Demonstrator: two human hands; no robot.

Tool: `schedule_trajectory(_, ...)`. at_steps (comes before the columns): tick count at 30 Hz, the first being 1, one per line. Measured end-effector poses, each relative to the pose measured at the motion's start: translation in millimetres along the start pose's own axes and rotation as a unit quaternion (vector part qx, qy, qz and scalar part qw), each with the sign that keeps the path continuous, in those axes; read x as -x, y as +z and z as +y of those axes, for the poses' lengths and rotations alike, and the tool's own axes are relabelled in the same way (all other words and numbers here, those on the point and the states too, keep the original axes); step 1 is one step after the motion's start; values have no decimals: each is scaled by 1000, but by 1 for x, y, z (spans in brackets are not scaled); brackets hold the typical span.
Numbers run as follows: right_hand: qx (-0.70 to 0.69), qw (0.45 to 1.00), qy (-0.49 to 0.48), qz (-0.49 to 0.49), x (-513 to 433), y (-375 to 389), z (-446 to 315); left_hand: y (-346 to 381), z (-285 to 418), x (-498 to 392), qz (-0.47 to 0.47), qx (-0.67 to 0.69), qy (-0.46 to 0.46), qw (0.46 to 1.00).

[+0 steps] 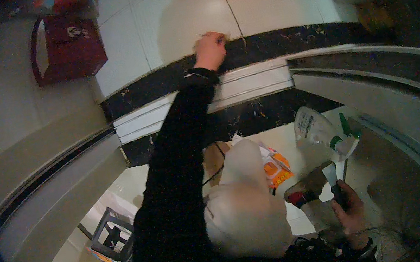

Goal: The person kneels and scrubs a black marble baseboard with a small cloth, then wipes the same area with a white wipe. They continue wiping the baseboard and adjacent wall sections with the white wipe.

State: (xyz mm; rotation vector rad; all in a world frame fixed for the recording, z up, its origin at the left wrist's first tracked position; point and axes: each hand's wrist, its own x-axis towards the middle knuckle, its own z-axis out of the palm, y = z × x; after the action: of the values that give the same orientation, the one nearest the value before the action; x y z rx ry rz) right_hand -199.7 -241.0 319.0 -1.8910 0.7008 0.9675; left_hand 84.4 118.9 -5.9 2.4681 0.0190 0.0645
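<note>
My left hand (211, 49) reaches forward to the black marble-patterned border (262, 48) of the pale tiled floor. Its fingers are curled and blurred; a small pale edge shows at the fingertips, and I cannot tell what it is. At the lower right, my right hand (348, 208) grips the dark handle of a scraper (331, 177), its pale flat blade pointing up. Just beyond that blade, a translucent spray bottle (314, 128) with a green collar and trigger leans on its side near the door frame.
A white sliding-door track (253, 82) crosses between two dark borders. An orange and white plastic packet (277, 168) lies beside my knee. A dark red bag (70, 48) stands at the upper left, a grey plastic stool (110, 235) at the lower left. Door panels flank both sides.
</note>
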Motion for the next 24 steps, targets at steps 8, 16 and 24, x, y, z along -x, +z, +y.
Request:
schedule_trajectory(8,20,997,-59,33,-4,-10,35,-32,-36,-7,-9,-169,-145,975)
schedule_trajectory(16,29,997,-73,28,-4,-6,20,22,33,-33,-85,-181,-88,976)
schedule_trajectory(24,113,985,-121,51,8,4,-13,26,-25,-46,81,64,-119,987)
